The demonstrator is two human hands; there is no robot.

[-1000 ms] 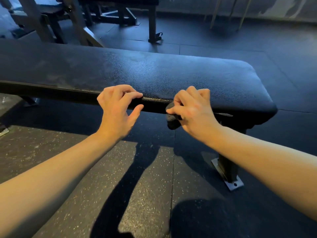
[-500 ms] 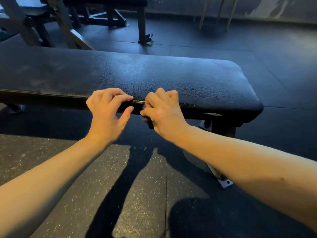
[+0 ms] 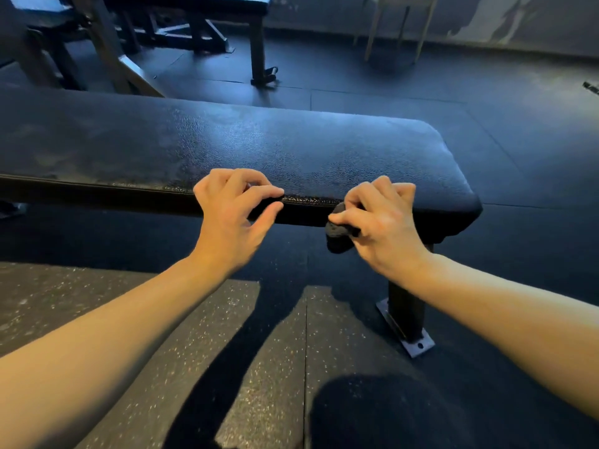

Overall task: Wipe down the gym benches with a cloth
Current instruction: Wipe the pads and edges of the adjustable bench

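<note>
**Bench** (image 3: 291, 150): long black padded top with a grained surface, lying across in front of me, its right end rounded.

**Cloth** (image 3: 337, 234): small dark wad at the bench's near edge, toward its right end, sagging a little below the pad.

**My right hand** (image 3: 384, 222): fingers and thumb curled round the cloth, holding it against the bench's near side.

**My left hand** (image 3: 230, 215): on the same edge, left of the cloth and apart from my right hand. Its fingers are loosely bent with the tips at the edge, the thumb is out below, and it holds nothing.

**Leg** (image 3: 406, 312): black post under the bench's right end, ending in a bolted foot plate.

**Floor** (image 3: 252, 367): speckled rubber mats beneath the bench.

**Second bench** (image 3: 194, 3): beyond the bench's far side.
</note>
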